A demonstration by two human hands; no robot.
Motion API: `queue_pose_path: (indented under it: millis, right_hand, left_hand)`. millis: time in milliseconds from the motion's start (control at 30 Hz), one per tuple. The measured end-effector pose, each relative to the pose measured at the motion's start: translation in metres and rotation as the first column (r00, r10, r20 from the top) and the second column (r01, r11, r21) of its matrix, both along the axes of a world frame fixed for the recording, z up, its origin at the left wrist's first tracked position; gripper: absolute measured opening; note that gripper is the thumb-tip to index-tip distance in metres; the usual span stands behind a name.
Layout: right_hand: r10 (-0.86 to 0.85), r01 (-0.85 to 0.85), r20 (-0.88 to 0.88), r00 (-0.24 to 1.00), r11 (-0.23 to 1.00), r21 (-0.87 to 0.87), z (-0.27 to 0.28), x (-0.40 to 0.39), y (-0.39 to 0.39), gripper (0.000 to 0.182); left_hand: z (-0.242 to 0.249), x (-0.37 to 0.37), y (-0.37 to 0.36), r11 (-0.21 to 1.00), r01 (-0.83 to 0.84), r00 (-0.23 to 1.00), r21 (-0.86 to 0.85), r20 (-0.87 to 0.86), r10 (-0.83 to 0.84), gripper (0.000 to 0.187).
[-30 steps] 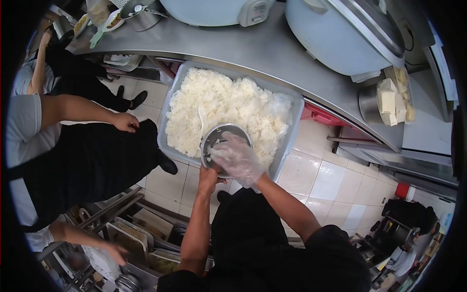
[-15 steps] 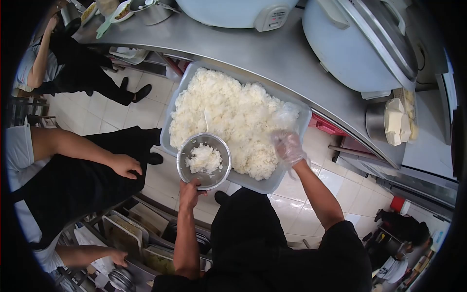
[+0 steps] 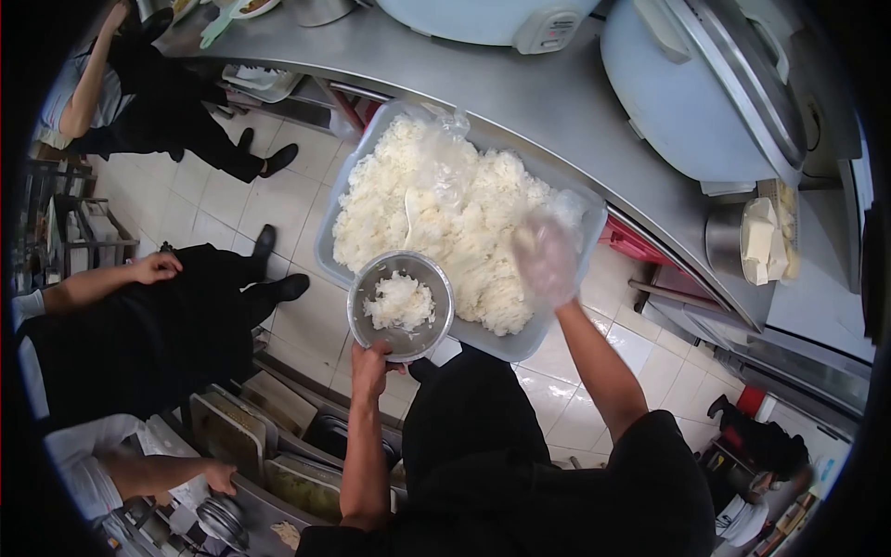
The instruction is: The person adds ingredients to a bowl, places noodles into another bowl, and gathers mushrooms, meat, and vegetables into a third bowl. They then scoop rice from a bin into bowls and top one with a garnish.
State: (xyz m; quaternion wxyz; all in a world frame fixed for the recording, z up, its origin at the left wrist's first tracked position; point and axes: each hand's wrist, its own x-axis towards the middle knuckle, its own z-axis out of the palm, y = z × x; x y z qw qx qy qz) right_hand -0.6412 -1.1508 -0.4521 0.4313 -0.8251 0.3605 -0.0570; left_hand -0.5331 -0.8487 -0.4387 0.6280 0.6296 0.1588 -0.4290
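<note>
My left hand (image 3: pixel 373 369) grips the near rim of a round metal bowl (image 3: pixel 444 320), its thumb on the edge. A clump of white rice (image 3: pixel 401 301) lies in the bowl. The bowl is held over the near left corner of a pale grey-blue plastic tub (image 3: pixel 336 209), which is heaped with cooked rice (image 3: pixel 492 200). My right hand (image 3: pixel 546 258), in a clear plastic glove, is over the tub's right side; its fingers are blurred. A white utensil handle (image 3: pixel 409 215) sticks out of the rice behind the bowl. Clear plastic film (image 3: pixel 444 169) lies over the rice at the back.
Behind the tub runs a steel counter (image 3: pixel 371 58) bearing two large pale-blue cookers (image 3: pixel 691 102). A metal pot (image 3: pixel 726 243) with pale blocks stands at right. Co-workers are at left, one in a black apron (image 3: pixel 139 325). Food trays (image 3: pixel 227 432) sit at lower left.
Clear film now shows over the back of the rice. My right hand has moved slightly up and blurred. The co-worker at left has drawn an arm back; the whole view has shifted a little.
</note>
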Motion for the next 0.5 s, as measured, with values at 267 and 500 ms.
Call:
queue_pose_path:
  millis: [267, 500]
  right_hand:
    - [0.271, -0.619, -0.749, 0.604, 0.752, -0.228, -0.064, -0.036, 0.085, 0.058]
    - [0.189, -0.250, -0.358, 0.914, 0.959, -0.131, -0.080, -0.033, 0.046, 0.044]
  left_hand:
    - [-0.001, 0.002, -0.007, 0.995, 0.092, 0.996, 0.025, -0.002, -0.092, 0.040]
    - [-0.006, 0.003, -0.026, 0.992, 0.126, 0.991, 0.002, 0.043, -0.126, 0.047]
